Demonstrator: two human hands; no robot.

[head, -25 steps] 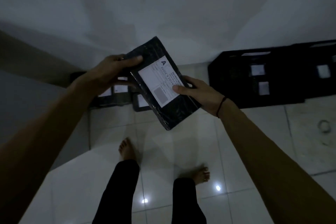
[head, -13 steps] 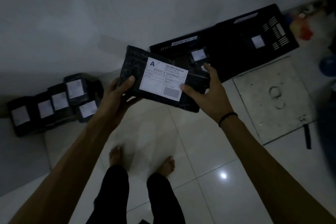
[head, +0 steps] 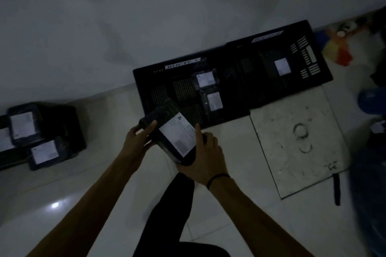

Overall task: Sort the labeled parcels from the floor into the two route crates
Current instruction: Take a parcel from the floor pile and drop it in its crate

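Holding one labeled parcel [head: 177, 137] at the left crate's [head: 143, 81] near rim, head view: left hand [head: 135, 144] curled round its far end, right hand [head: 205, 158] gripping the near edge. Step looks like drop-off; next, lower it beside the two parcels [head: 205, 79] inside, release.

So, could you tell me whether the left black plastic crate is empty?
Not empty: the black plastic crate holds two black wrapped parcels with white labels.
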